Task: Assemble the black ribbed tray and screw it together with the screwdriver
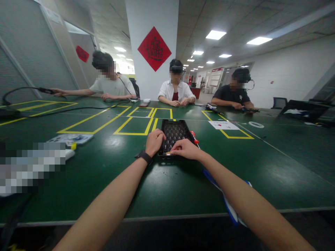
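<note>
A shallow black plastic tray with a patterned floor lies on the green table in front of me. My left hand is closed over its left wall, near the front corner, with a dark band on the wrist. Inside the tray's near end, my right hand pinches at a small tan-and-white piece. The fingers partly cover that piece, so its kind is unclear. Against the tray's right side lies a red-handled tool, partly hidden by the tray and my right hand.
A blue-and-white object lies under my right forearm at the table edge. Yellow tape outlines, a white sheet and a tape roll are farther off. A flat printed item lies left. Three people sit across the table.
</note>
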The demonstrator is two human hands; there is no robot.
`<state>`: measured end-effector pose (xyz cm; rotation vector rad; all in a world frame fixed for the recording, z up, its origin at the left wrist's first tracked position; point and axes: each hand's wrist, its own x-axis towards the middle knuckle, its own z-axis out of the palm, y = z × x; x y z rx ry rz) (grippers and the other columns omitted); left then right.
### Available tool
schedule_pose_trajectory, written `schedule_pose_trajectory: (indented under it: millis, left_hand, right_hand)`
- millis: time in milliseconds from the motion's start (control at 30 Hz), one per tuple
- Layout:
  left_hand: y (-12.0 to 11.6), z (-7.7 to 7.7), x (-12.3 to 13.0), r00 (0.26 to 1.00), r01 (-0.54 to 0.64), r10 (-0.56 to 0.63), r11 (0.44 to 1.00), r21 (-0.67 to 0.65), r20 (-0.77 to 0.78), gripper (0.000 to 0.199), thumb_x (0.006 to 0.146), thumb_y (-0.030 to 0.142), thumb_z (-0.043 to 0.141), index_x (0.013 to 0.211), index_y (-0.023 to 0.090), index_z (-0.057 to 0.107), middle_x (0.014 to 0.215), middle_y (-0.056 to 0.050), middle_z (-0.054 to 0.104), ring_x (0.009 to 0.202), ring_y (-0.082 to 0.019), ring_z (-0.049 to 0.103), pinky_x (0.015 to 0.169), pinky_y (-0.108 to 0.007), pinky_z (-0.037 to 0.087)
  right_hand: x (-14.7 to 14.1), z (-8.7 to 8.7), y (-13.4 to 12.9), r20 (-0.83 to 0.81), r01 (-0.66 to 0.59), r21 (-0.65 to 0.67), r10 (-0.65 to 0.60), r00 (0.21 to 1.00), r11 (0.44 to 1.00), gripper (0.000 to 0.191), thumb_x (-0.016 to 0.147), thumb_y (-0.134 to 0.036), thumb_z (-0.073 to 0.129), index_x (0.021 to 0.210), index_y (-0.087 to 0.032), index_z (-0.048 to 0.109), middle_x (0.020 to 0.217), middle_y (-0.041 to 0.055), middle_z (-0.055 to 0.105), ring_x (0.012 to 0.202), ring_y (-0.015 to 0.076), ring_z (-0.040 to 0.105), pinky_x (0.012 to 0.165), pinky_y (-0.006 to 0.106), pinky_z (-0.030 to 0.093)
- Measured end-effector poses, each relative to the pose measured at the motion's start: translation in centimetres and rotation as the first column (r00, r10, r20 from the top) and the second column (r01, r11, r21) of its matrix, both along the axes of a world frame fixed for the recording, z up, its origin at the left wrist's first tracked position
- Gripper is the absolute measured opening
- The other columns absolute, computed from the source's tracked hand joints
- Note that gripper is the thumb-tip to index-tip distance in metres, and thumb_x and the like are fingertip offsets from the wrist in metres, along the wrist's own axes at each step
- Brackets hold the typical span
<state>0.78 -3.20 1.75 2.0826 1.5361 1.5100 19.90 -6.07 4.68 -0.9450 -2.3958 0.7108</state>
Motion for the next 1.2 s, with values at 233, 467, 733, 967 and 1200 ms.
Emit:
schedule_pose_trajectory:
  millis: [233, 467, 733, 967, 1200]
  left_hand:
    - [1.1, -0.6, -0.6, 0.989, -0.134, 0.136, 0.99, -0.049, 0.049, 0.032, 0.079, 0.021, 0.035, 0.064, 0.018, 0.063, 0.075, -0.003, 0.064, 0.076, -0.017, 0.057, 0.072, -0.027, 0.042]
    - [3.3, -2.3, -1.5, 0.995, -0.104, 0.102, 0.982, -0.159, -0.02, 0.027, 0.079, 0.025, 0.043, 0.083, 0.016, 0.068, 0.089, -0.007, 0.066, 0.092, -0.02, 0.056, 0.085, -0.032, 0.043]
    - [3.8, -2.5, -1.6, 0.995, -0.034, 0.013, 0.973, -0.228, -0.095, 0.031, 0.081, 0.023, 0.04, 0.088, 0.017, 0.07, 0.095, -0.006, 0.067, 0.096, -0.02, 0.056, 0.09, -0.032, 0.043]
    - [4.3, -2.7, -1.7, 0.991, -0.02, -0.01, 0.976, -0.217, -0.133, 0.032, 0.08, 0.022, 0.038, 0.084, 0.017, 0.069, 0.093, -0.006, 0.067, 0.095, -0.02, 0.056, 0.089, -0.032, 0.043]
    - [3.9, -2.6, -1.7, 0.989, -0.013, -0.021, 0.974, -0.225, -0.149, 0.032, 0.08, 0.023, 0.037, 0.084, 0.017, 0.068, 0.093, -0.006, 0.067, 0.096, -0.02, 0.055, 0.089, -0.031, 0.042]
  right_hand:
    - [0.0, -0.1, 0.1, -0.02, -0.003, 0.022, 0.003, 1.0, 1.0, 0.025, 0.074, -0.032, 0.067, 0.083, -0.011, 0.075, 0.071, 0.005, 0.067, 0.058, 0.008, 0.05, 0.056, 0.02, 0.037]
    - [0.3, -0.4, 0.5, 0.013, -0.029, 0.03, 0.029, 0.999, 0.999, 0.027, 0.075, -0.034, 0.066, 0.085, -0.011, 0.075, 0.075, 0.0062, 0.07, 0.063, 0.0107, 0.056, 0.061, 0.021, 0.041]
    - [0.3, -0.3, 0.3, -0.015, -0.034, 0.0, 0.034, 0.999, 0.999, 0.028, 0.071, -0.035, 0.068, 0.083, -0.011, 0.074, 0.074, 0.0068, 0.071, 0.064, 0.012, 0.059, 0.061, 0.021, 0.043]
    - [0.3, 0.0, 0.0, 0.001, -0.029, -0.022, 0.029, 1.0, 0.999, 0.025, 0.072, -0.033, 0.067, 0.082, -0.011, 0.074, 0.074, 0.0063, 0.071, 0.065, 0.0119, 0.06, 0.063, 0.022, 0.044]
    - [0.2, 0.0, 0.1, -0.026, -0.038, -0.001, 0.038, 0.999, 0.999, 0.026, 0.072, -0.034, 0.068, 0.082, -0.01, 0.073, 0.074, 0.0061, 0.07, 0.065, 0.0113, 0.058, 0.063, 0.022, 0.043]
